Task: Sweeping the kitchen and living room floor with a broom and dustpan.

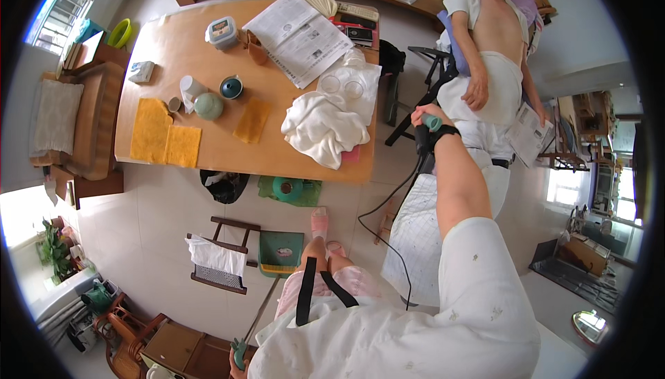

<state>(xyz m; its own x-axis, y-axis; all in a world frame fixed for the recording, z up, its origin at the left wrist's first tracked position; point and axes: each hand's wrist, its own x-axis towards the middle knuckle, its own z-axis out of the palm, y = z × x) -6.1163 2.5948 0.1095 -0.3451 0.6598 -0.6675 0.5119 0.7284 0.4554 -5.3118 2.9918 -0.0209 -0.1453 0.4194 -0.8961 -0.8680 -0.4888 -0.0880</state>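
My right hand point(427, 117), at the right with a black strap on the wrist, is closed around a teal-green cylindrical piece point(431, 122); what lies below it is hidden. My left hand point(238, 369), at the bottom edge, grips a green object with finger-like prongs point(239, 352). The long thin handle of a green dustpan point(281, 244) runs up to this object; whether they join is unclear. The dustpan lies on the floor beside my pink slippers point(319, 220), a yellow comb-like strip along its near edge.
Ahead, a wooden table point(223, 158) bears a newspaper point(296, 36), white cloth point(327, 130) and orange cloths point(183, 146). A low folding stool point(221, 259) stands left of the dustpan. At right, a person point(488, 31) reclines near my right hand; a black cable point(382, 233) hangs there.
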